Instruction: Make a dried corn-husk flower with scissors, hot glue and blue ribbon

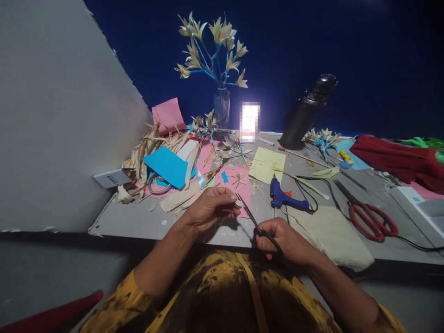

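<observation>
My left hand (217, 207) is pinched closed above the table's front edge; what it holds, if anything, is too small to make out. In my right hand (277, 237) are black-handled scissors (250, 215), their blades pointing up and left to the fingertips of my left hand. Behind my hands, a pink sheet (243, 185) lies with a small dried flower (238, 179) and a bit of blue paper (224, 176) on it. A blue glue gun (284, 198) rests to the right, near a yellow sheet (265, 159).
Dried husks (147, 143), blue paper (166, 165) and a tape roll (157, 185) lie left. A glass vase (222, 108) of husk flowers and a dark flask (308, 111) stand behind. Red-handled scissors (371, 217) and a pale cloth (329, 236) are right.
</observation>
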### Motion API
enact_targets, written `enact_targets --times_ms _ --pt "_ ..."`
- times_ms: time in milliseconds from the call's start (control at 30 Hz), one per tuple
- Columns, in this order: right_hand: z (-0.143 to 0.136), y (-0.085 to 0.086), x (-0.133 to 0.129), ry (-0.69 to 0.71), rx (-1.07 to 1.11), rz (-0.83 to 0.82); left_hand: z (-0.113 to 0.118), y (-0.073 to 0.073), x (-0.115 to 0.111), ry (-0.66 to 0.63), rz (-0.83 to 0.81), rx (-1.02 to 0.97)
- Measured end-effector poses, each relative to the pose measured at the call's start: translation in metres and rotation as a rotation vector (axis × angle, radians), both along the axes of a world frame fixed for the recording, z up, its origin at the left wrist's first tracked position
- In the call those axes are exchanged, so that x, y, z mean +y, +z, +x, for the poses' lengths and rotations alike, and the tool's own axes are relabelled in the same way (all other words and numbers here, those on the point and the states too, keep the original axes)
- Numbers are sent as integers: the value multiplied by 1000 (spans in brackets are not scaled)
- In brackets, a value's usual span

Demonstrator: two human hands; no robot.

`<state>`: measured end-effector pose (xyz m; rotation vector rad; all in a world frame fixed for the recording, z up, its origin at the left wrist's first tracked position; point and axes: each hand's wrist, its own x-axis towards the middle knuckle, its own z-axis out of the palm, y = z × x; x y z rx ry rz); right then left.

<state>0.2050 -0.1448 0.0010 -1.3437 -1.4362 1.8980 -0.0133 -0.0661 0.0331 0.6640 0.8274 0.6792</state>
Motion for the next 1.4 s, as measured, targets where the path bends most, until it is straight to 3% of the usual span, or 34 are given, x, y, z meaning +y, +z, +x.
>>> enact_targets --times_ms 600,933,1033,1200,1400 --pt "1 0 -1 3 -51 24 -3 -7 3 11 94 90" --pt "-1 1 -1 -24 -29 -20 -5 -10 0 3 52 44" --pt "-6 4 3 -176 -10 -5 0 -9 -5 36 43 3" --pt "-26 11 19 -529 90 185 19 -10 -14 125 -20 -119" --pt "-46 13 33 -649 236 234 34 -14 -28 164 -5 -193"
